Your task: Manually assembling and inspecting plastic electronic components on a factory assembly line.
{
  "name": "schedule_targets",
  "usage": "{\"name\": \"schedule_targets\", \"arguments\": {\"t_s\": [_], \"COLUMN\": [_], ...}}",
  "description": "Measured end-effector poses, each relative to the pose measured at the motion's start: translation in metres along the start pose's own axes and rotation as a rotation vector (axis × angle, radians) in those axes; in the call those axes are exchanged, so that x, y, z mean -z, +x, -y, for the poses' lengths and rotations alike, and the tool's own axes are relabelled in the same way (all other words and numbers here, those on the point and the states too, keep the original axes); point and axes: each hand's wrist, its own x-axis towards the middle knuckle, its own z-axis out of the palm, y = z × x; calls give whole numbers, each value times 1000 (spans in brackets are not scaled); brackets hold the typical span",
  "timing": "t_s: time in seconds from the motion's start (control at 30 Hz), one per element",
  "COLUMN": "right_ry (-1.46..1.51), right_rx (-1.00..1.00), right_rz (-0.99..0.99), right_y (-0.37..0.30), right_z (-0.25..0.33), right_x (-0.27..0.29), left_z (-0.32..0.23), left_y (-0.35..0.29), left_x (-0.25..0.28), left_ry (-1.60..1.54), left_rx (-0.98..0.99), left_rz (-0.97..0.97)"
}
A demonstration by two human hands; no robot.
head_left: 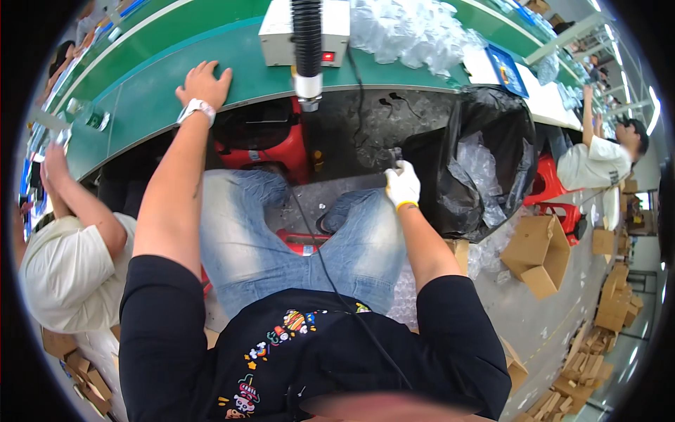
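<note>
Black printed shirt (309, 352), nearest the camera, filling the lower frame; blue jeans (295, 239) beyond it, knees toward 12 o'clock.

Left hand (204, 83): bare, fingers spread, palm flat on the front edge of the green bench (176, 77) at 11 o'clock; white wristwatch (196, 107) on the wrist.

Right hand (402, 184): white-gloved, fingers pressed together around a small dark object (397, 153) (too small to identify), held below the bench edge at 1 o'clock, just beside the black bin bag (485, 126).

Bin bag: open, holding clear plastic film, crowding the right knee.

Black corrugated hose (307, 42): hanging at 12 o'clock before a white control box (278, 35).

Red stool (281, 151): under the bench between the knees.

Open room: grey floor between the legs only.

Cardboard boxes (538, 253): at 3 o'clock.

Neighbouring person in cream shirt (63, 274): close at 9 o'clock.
</note>
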Motion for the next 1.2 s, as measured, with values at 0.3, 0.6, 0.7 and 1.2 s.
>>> {"name": "schedule_targets", "arguments": {"t_s": [0.3, 0.6, 0.7, 1.2], "right_ry": [32, 97, 88, 5], "right_rx": [-57, -115, -127, 0], "right_rz": [54, 30, 38, -27], "right_y": [4, 8, 8, 0], "right_z": [-18, -24, -21, -21], "right_x": [-3, 7, 4, -12], "left_z": [16, 26, 28, 7], "left_y": [9, 20, 20, -9], "left_x": [-8, -29, -39, 3], "left_ry": [56, 82, 105, 132], "left_rx": [-30, 29, 9, -1], "left_rz": [-66, -43, -125, 91]}}
